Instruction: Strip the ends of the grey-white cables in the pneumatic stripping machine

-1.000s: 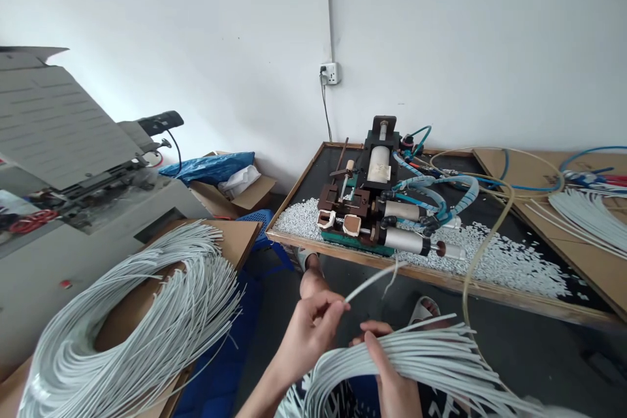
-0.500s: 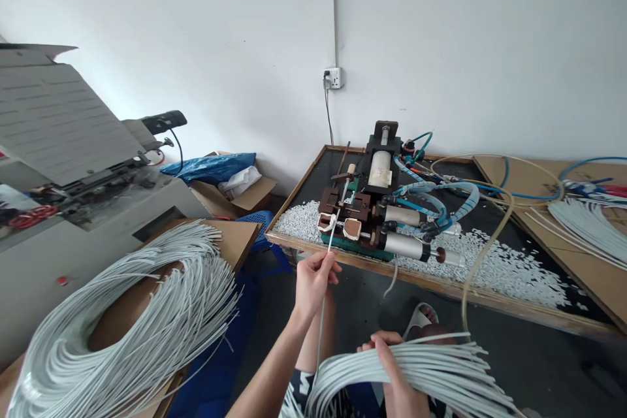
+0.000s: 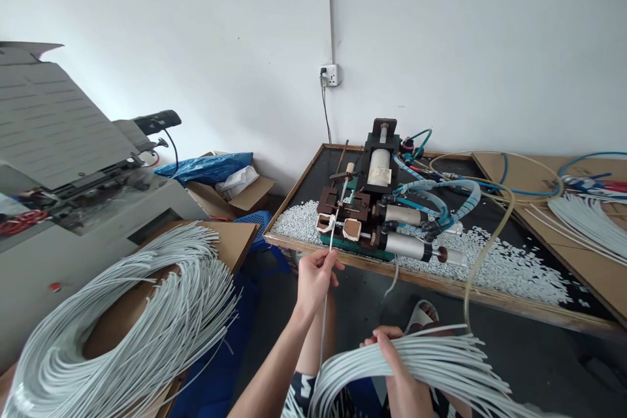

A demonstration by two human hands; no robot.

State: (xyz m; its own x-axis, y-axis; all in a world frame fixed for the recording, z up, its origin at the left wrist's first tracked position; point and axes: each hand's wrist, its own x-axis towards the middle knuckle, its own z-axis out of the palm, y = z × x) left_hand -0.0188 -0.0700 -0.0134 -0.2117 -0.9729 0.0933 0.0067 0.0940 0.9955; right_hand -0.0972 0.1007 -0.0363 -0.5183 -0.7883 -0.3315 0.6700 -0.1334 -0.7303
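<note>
My left hand (image 3: pixel 313 277) pinches a single white cable (image 3: pixel 326 268) near its end. The cable's tip reaches into the front slot of the small pneumatic stripping machine (image 3: pixel 375 206) on the low table. Lower in view, my right hand (image 3: pixel 399 375) grips a bundle of white cables (image 3: pixel 431 366) resting across my lap. The single cable runs down from my left hand into that bundle.
The black table (image 3: pixel 304 183) is strewn with white insulation chips (image 3: pixel 504 264). Another big cable pile (image 3: pixel 137 320) lies on cardboard at left, beside a grey machine (image 3: pixel 73 163). More cut cables (image 3: pixel 588 219) lie on cardboard at right. A wall socket (image 3: pixel 330 74) feeds the machine.
My left hand rose from the bundle with one cable and carried its end forward into the machine's slot. The right hand stayed on the bundle.
</note>
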